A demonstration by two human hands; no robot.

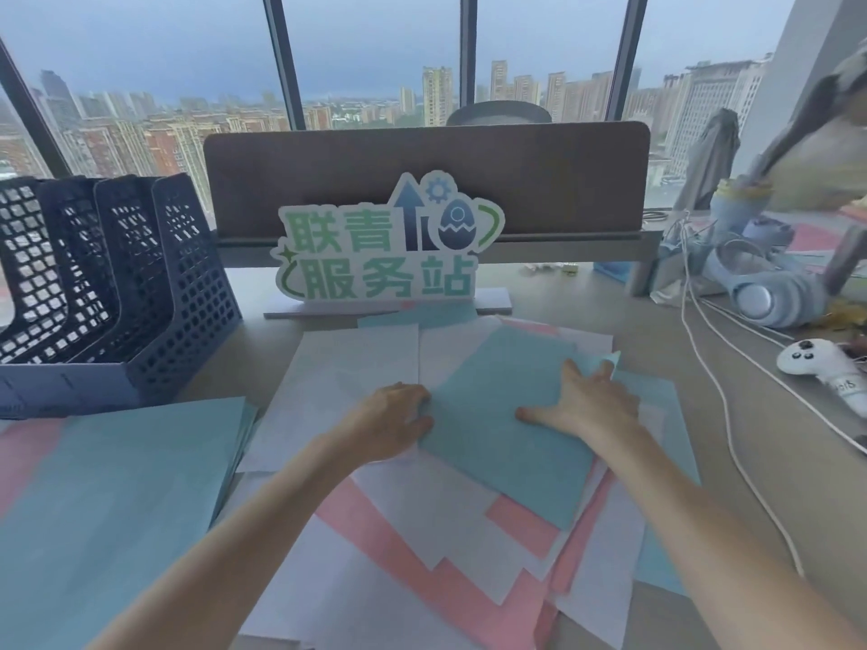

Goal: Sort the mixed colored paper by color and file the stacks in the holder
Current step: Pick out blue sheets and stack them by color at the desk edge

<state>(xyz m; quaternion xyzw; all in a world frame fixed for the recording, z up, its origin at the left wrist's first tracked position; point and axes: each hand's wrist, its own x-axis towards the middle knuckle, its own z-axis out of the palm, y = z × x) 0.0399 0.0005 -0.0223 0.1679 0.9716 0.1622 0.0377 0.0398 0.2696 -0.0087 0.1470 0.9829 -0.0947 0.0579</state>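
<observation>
Blue stack started near left, holder empty — left hand grips a blue sheet, right hand flat on it.

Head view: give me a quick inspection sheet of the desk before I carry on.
Surface: desk, mostly covered by paper.
Job's things: mixed pile of blue, pink and white sheets; blue stack at left; holder back left, no paper seen in it.
Clutter: sign, headphones, controller.
Grips: left hand holds the top blue sheet by its edge; right hand presses flat on it.
Cables: white cables at right.
Surroundings: window, city outside.
</observation>
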